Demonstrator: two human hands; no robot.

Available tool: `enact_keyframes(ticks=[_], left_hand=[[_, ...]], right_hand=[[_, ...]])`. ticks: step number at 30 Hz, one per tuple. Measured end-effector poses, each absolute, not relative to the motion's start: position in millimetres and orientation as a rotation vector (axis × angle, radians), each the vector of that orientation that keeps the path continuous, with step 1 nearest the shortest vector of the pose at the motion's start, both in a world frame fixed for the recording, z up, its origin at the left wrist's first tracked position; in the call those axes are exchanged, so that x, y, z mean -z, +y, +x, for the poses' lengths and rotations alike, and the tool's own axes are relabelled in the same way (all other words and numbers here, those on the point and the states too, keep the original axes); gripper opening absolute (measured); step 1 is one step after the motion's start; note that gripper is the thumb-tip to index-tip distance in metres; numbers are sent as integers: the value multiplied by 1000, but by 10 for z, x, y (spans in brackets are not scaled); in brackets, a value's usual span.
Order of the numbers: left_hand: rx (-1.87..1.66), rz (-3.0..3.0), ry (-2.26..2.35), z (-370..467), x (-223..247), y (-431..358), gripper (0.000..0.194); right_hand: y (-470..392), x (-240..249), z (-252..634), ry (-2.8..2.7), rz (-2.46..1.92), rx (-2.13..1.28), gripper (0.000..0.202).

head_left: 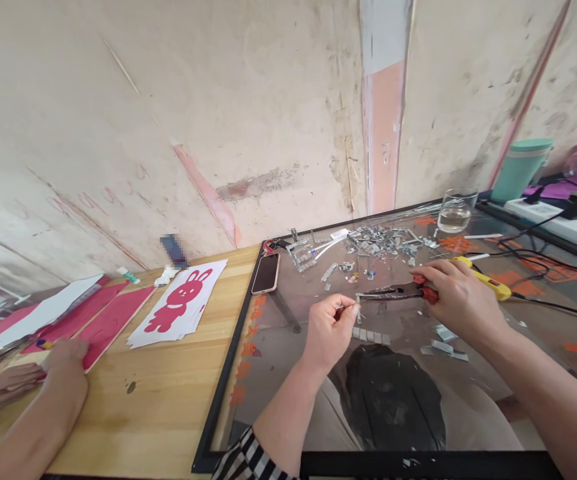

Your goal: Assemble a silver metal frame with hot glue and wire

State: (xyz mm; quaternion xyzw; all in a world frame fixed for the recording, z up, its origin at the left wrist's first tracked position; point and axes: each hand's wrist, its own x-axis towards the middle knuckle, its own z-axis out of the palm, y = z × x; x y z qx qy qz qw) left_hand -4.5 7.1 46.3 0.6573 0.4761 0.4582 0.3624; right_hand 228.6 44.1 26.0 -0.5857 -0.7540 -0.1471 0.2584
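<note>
My left hand (332, 327) pinches a small thin piece (358, 311) with fine wire ends, above the glass table. My right hand (456, 290) is wrapped round the red handles of long-nosed pliers (393, 292). The pliers point left, and their tips are at the small piece beside my left fingertips; whether they grip it is too small to tell. A short row of flat grey pieces (371, 336) lies just below on the glass. Farther back is a heap of small silvery metal pieces (383, 241).
A phone (266, 273) lies at the glass table's left edge. A glass of water (456, 212), a yellow-handled tool (488, 280), black cables and a white power strip (558, 220) are right. Another person's hands (63, 357) work on red paper (113, 323) at left, near a rabbit picture (181, 300).
</note>
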Motion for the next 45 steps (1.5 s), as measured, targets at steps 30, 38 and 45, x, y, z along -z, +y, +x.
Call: enact_keyframes(ticks=[30,38,45], left_hand=[[-1344,2351,1294,-55,-369,76,16],[-1300,2673,1352,-110,-277,154,17],[-1187,1733,1156,-58,-325,164,20]], right_hand=[[342,-327,2199,-2148,-1721,219,24],[303,-302,2207,-2284,-1877,-135,17],[410,-334,2324,-2130,-1683,195,30]])
